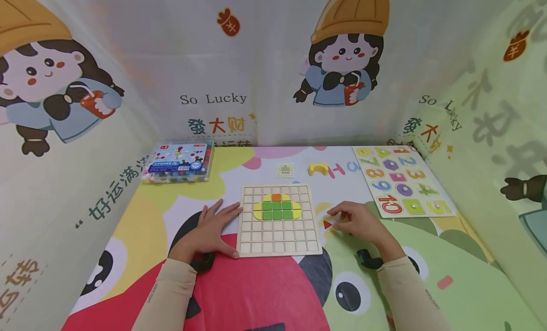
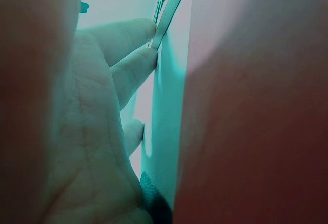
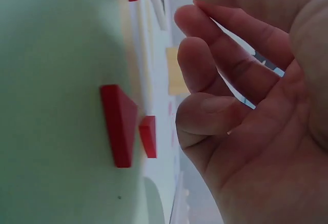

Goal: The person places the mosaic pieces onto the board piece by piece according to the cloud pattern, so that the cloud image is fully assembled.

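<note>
A wooden grid board (image 1: 256, 236) lies flat, with green, yellow and orange pieces (image 1: 278, 207) set in its upper middle cells. Along the board's left edge my left hand (image 1: 212, 230) rests, fingers spread and fingertips at the rim. The left wrist view has those fingers (image 2: 128, 39) stretched out against the board's side. To the right of the board hovers my right hand (image 1: 356, 222), its fingers loosely bent. Beside it lies a red triangle (image 1: 327, 225). Below the fingers in the right wrist view are red triangle pieces (image 3: 120, 126), apart from the hand; nothing shows between its fingers.
Beyond the board lie a small pattern card (image 1: 285, 170) and a yellow arch block (image 1: 318, 169). At the back left is a clear plastic box (image 1: 178, 162) of coloured parts. A number and shape puzzle board (image 1: 403, 181) lies to the right. Printed cloth walls surround the table.
</note>
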`<state>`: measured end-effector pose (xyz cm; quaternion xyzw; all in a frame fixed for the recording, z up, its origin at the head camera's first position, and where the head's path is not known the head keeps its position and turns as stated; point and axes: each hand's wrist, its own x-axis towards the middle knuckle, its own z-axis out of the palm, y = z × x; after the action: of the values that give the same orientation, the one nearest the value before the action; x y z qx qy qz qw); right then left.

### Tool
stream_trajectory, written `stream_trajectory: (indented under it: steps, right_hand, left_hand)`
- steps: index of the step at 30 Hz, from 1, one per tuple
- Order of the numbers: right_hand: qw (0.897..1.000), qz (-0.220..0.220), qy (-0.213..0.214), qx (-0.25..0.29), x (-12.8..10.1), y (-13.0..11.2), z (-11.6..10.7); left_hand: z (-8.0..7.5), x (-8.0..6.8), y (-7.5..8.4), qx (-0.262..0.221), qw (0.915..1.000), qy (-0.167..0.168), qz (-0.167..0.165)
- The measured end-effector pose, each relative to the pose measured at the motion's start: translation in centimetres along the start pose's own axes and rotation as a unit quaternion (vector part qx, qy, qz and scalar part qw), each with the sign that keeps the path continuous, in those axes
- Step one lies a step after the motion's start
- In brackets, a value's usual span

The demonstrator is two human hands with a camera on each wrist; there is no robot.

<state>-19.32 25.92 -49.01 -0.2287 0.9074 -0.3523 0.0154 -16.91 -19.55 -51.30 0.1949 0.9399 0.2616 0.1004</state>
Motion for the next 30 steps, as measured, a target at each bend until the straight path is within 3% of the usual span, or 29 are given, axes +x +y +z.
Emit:
stream_trajectory:
  steps: [8,18,30]
  right_hand:
    - [0.998,-0.049,-0.033,0.001,0.5,0.6,1.2]
    - [0.993,-0.099,-0.058,-0.040,0.4,0.5,1.1]
    - [0.989,-0.107,-0.059,-0.081,0.1,0.3,1.2]
  left_hand:
    - [0.1,0.0,0.0,-0.004,1.0000,0.004,0.001]
    - [0.1,0.0,0.0,-0.003,1.0000,0.005,0.003]
    - [0.3,-0.2,0.1,0.001,0.9999,0.010,0.007]
